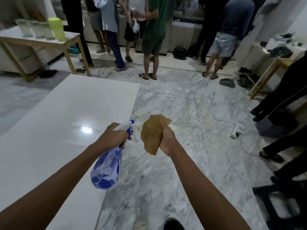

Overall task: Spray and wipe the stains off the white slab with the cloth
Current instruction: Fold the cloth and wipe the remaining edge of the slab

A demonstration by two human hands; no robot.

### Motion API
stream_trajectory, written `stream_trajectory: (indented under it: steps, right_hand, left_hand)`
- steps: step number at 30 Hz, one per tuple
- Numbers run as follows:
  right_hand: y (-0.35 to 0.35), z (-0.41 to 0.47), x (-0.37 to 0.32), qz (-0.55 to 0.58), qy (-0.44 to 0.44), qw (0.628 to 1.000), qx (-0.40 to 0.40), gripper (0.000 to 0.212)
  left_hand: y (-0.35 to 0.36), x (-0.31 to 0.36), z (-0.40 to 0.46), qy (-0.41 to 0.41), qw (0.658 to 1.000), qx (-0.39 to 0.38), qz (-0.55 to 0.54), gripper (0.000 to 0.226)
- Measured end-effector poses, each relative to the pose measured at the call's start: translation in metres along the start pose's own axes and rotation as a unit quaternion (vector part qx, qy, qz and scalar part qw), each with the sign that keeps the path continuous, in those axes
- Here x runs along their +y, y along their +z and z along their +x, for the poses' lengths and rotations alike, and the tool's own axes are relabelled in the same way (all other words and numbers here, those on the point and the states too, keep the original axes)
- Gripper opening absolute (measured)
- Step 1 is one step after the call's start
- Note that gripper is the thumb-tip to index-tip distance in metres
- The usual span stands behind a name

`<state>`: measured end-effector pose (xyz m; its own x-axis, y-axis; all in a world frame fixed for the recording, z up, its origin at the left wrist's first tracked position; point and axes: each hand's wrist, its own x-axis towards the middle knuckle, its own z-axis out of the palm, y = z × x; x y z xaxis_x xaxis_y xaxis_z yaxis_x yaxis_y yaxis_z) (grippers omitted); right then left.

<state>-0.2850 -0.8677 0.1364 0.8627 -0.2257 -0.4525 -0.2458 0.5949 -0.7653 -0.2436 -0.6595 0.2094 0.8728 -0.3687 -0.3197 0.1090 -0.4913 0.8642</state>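
Out in front of the person, both arms reach forward at about the same height, well above the floor. His left hand [114,136] is wrapped around the neck of a blue spray bottle [108,166], a finger curled over the blue trigger, with the white nozzle pointing ahead and a little right; the bottle's clear blue body hangs down and back under the wrist, tilted. Just beside it, the right hand [167,140] is closed tight on a tan cloth [152,133], which is bunched in the fist and sticks out above and to the left of the fingers. Neither hand touches the slab. The white slab [66,117] lies flat on the floor below and to the left of the hands, glossy, with a bright lamp reflection on it; faint yellowish smears show near its far right corner and along its right edge. To the right spreads the grey-veined marble floor [182,171], also marked with yellowish streaks, with a thin cable trailing across to a white power strip [235,131]. Farther off, a wooden table [41,41] carries clear containers and a lime-green one [57,29], and several people stand along the counter at the back. More legs and a black stool [282,206] are at the right edge.
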Motion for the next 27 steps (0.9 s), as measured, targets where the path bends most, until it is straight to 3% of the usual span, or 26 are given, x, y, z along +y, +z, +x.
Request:
stream_trajectory:
  steps: [8,16,22,27]
  right_hand:
    - [0.033,0.155,-0.098,-0.020,-0.015,0.998,-0.059,0.047]
    - [0.046,0.316,-0.175,-0.010,0.029,0.991,-0.129,0.050]
    - [0.058,0.403,-0.194,-0.013,0.054,0.992,-0.117,0.052]
    - [0.074,0.455,-0.192,0.024,0.060,0.992,-0.112,0.054]
  left_hand:
    - [-0.007,0.045,0.151,0.014,0.998,0.064,0.011,0.019]
    - [-0.005,0.081,0.298,-0.041,0.995,0.090,-0.006,0.015]
    - [-0.013,0.102,0.375,-0.065,0.994,0.085,-0.030,0.038]
    - [-0.025,0.093,0.437,-0.071,0.995,0.071,-0.022,0.039]
